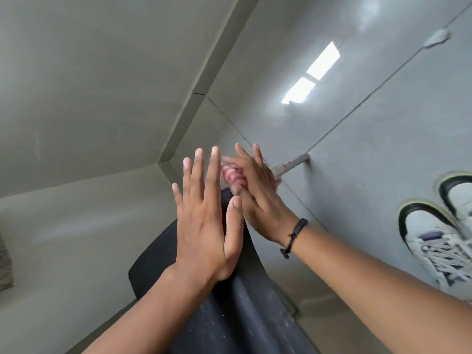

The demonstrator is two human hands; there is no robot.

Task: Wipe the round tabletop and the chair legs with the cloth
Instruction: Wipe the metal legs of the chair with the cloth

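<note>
A black chair (240,315), tilted toward the camera with its dusty plastic shell filling the lower frame, is steadied by a person bending low over a grey tiled floor (357,149). The left hand (204,218) lies flat and open against the chair, fingers spread and gripping nothing. The right hand (258,190), with a black cord bracelet (293,236) at the wrist, presses a pink-and-white striped cloth (233,176) around the upper part of a grey metal chair leg (291,164), fingers loosely extended over the fabric rather than clenched; the hand is blurred. Reddish marks show on the bare stretch of the leg toward its foot at the floor. A white-and-black sneaker (434,241) stands to the right. The round tabletop is out of view. For a clean pass, the cloth would best wrap fully around the tube and slide its whole length to the foot, while the open hand keeps the chair from rocking.
</note>
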